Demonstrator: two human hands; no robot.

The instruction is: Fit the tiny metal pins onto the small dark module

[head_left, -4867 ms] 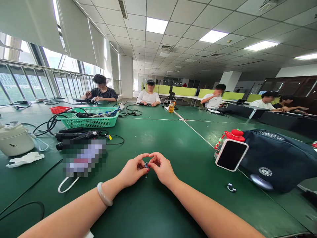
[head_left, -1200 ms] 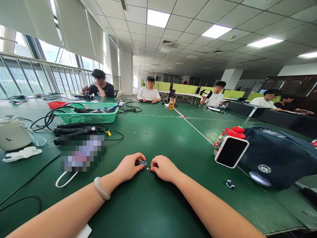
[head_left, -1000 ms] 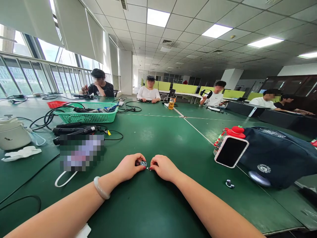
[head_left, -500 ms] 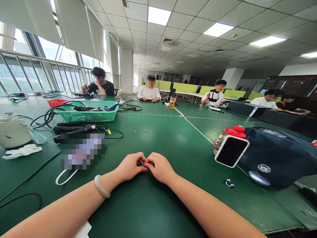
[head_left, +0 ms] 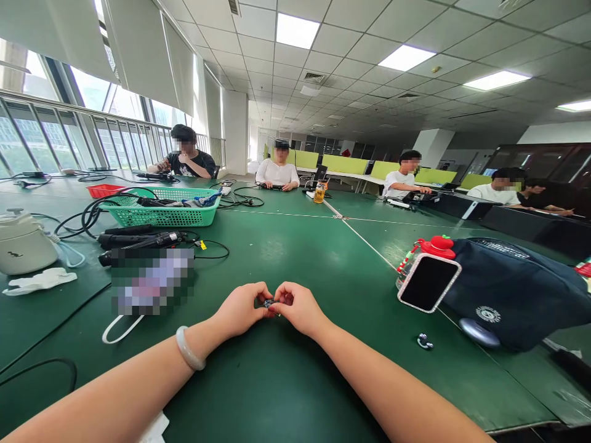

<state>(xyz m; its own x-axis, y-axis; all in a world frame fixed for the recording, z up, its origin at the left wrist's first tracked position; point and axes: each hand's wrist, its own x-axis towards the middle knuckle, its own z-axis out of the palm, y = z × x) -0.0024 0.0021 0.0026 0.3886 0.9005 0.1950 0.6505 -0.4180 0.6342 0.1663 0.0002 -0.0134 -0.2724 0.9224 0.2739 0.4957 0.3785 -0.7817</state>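
A small dark, shiny object is pinched between the fingertips of both hands above the green table. My left hand, with a pale bangle on its wrist, grips it from the left. From the right, my right hand closes on it too, thumb and fingers nearly touching those of the other hand. The fingers hide much of the object, so its kind is unclear. A small dark and silver item lies apart on the table to the right.
Left are a green basket, black devices, a blurred pouch and a beige container. Right are a phone leaning on a red-lidded bottle, a dark bag and an oval case. Several people sit beyond.
More of the small object shows between my fingertips, and my right fingers have shifted slightly. The seated person at the right back has turned and reached an arm out to the right.
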